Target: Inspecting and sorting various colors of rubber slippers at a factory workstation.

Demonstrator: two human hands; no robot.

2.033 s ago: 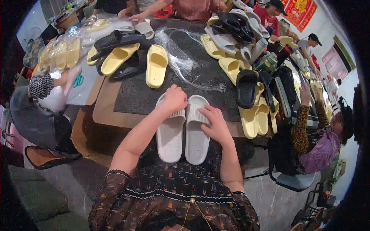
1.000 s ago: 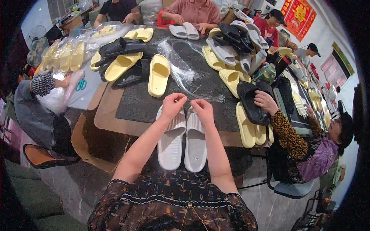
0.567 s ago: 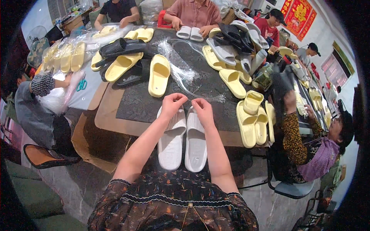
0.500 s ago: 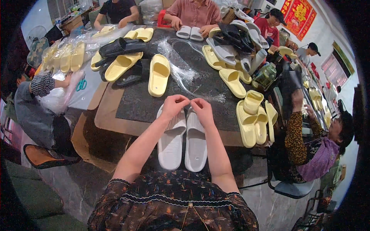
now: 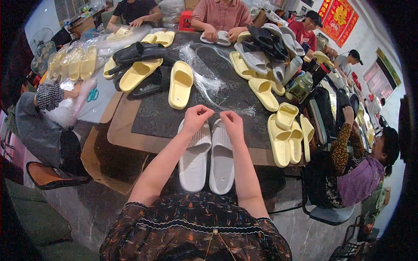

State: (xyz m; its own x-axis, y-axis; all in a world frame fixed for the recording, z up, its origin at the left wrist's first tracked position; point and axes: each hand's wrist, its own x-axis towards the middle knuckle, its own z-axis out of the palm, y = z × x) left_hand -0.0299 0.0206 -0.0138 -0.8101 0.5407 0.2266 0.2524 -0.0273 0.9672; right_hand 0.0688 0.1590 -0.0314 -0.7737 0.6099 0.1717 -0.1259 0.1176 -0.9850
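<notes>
Two pale grey ribbed rubber slippers lie side by side on the near edge of the dark counter, touching each other. Their long way runs from near to far, with the toe ends far and the heel ends hanging over the near edge. The left hand rests on the far end of the left slipper, and the right hand rests on the far end of the right one. Both hands are just as close to the pair. The fingers of each hand are pinched together, and something thin and clear seems to run between them, but it is too small to tell for sure. A crinkled clear plastic bag lies just beyond the hands, further along the counter. A single yellow foam slipper lies to the far left of it. A pile of yellow foam slippers sits to the right, near another person's sleeve.
</notes>
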